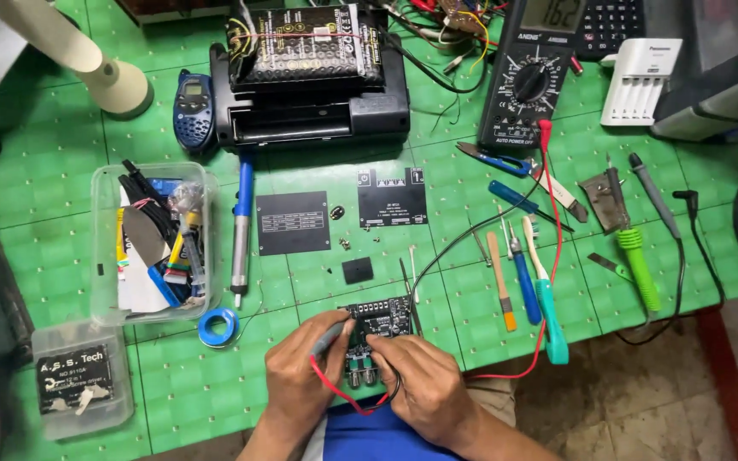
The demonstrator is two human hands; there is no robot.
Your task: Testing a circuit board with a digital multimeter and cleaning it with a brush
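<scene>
1. The small black circuit board (376, 326) sits at the near edge of my green cutting mat (215, 376), its knobs facing me, partly under my fingers.
2. My left hand (301, 367) pinches a grey probe (328, 339) with a red lead (548, 256), its tip on the board.
3. My right hand (420, 384) curls over the board's near right corner, gripping a black lead (471, 235); the probe itself is hidden.
4. Both leads run up to the multimeter (530, 77) at the far side.
5. Brushes and a teal-handled tool (548, 316) lie to the right; a blue solder spool (218, 326) lies left.
</scene>
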